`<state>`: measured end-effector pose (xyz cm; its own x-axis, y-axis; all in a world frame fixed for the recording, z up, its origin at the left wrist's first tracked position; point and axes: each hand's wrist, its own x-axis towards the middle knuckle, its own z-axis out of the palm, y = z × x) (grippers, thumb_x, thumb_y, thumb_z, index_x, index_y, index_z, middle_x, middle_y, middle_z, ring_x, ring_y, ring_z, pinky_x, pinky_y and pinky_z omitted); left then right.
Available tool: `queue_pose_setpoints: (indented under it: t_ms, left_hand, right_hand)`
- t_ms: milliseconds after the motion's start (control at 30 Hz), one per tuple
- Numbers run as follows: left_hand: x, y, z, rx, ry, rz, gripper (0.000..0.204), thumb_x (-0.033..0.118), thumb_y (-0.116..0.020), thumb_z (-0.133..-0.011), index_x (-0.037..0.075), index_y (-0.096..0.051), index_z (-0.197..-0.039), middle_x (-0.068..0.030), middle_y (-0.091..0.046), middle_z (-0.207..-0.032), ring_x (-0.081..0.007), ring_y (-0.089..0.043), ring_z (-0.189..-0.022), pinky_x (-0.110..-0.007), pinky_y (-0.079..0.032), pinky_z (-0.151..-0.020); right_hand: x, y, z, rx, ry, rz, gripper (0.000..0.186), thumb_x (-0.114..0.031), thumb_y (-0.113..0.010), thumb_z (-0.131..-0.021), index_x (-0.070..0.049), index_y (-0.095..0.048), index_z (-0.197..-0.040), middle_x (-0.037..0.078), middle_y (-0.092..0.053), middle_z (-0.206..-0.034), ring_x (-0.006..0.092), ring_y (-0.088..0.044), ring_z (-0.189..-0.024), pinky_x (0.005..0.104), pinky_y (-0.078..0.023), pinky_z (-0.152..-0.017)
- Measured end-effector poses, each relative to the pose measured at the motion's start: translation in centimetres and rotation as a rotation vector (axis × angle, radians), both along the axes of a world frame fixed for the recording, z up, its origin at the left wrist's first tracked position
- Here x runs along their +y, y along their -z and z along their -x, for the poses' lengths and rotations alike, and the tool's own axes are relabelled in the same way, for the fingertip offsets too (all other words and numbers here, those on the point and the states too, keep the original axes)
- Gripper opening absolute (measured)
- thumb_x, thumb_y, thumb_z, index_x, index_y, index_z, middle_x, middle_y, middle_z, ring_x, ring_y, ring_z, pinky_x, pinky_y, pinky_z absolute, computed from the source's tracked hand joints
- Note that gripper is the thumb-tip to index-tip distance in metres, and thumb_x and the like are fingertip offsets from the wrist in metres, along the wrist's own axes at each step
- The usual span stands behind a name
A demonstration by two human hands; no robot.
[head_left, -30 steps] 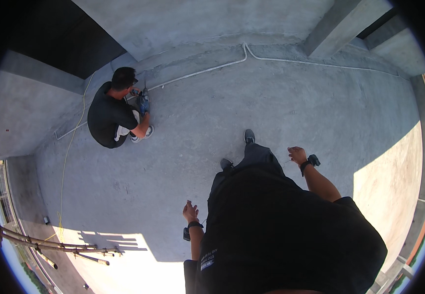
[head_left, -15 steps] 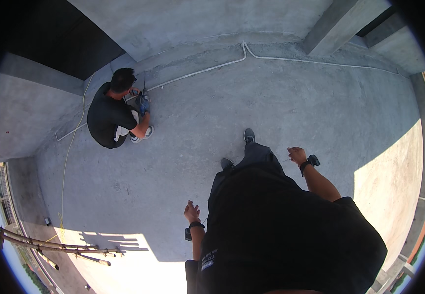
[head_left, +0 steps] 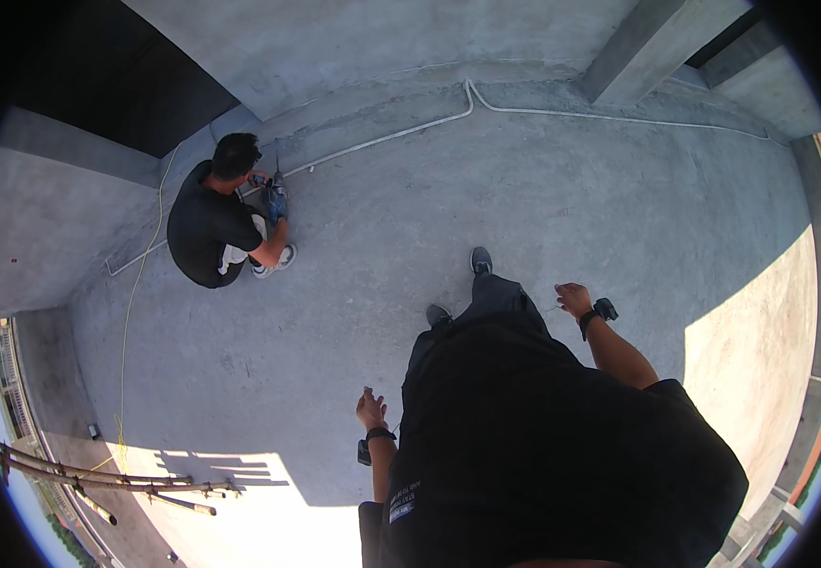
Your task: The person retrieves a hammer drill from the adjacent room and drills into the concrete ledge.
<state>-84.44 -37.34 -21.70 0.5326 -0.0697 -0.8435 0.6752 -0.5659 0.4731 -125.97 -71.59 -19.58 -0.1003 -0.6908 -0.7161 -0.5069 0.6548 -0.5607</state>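
Note:
My left hand (head_left: pixel 370 409) hangs beside my body with its fingers loosely bent and apart, and I see nothing held in it. On the other side, my right hand (head_left: pixel 574 299) is held out with relaxed, slightly curled fingers, also without any visible object in its grasp. A thin line shows beside its fingertips, too fine to make out. Each wrist wears a dark strap with a small black device, one on the left (head_left: pixel 365 452) and one on the right (head_left: pixel 606 310). Neither hand touches the concrete floor (head_left: pixel 363 246) below.
At the far left a person (head_left: pixel 207 222) in black squats, holding a blue power drill (head_left: pixel 277 201) near a white pipe (head_left: pixel 372 142) along the wall base. A yellow cord (head_left: pixel 126 331) crosses the floor. Bamboo poles (head_left: pixel 98 475) lie at the lower left. A concrete pillar (head_left: pixel 652 52) stands at the back right.

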Motion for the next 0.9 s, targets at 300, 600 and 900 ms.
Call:
queue_pose_setpoints:
  t_ms: [300,600,900]
  left_hand:
    - [0.05,0.14,0.10,0.011,0.006,0.003,0.045,0.041,-0.047,-0.082,0.008,-0.048,-0.112,-0.0050,-0.048,-0.115,-0.0209,-0.052,-0.096,-0.029,-0.040,-0.065]
    - [0.05,0.13,-0.01,0.005,-0.004,-0.013,0.042,0.040,-0.047,-0.082,0.008,-0.049,-0.110,-0.0023,-0.050,-0.114,-0.0183,-0.053,-0.090,-0.027,-0.041,-0.062]
    - [-0.07,-0.02,-0.18,-0.003,-0.007,-0.008,0.043,0.040,-0.049,-0.081,0.007,-0.050,-0.108,-0.0030,-0.052,-0.106,-0.0193,-0.053,-0.090,-0.028,-0.041,-0.062]
  right_hand:
    - [-0.06,0.15,0.14,0.021,-0.038,0.005,0.033,-0.029,-0.059,-0.075,-0.001,-0.057,-0.093,0.008,-0.058,-0.080,0.0157,-0.057,-0.072,0.0273,-0.046,-0.057]
    - [0.06,-0.22,-0.28,0.003,-0.010,-0.002,0.034,-0.030,-0.058,-0.075,-0.001,-0.057,-0.093,0.008,-0.058,-0.080,0.0159,-0.057,-0.072,0.0277,-0.046,-0.059]
    - [-0.03,-0.28,-0.44,0.014,-0.013,0.000,0.033,-0.030,-0.059,-0.075,-0.001,-0.057,-0.091,0.008,-0.058,-0.078,0.0154,-0.057,-0.070,0.0269,-0.046,-0.057]
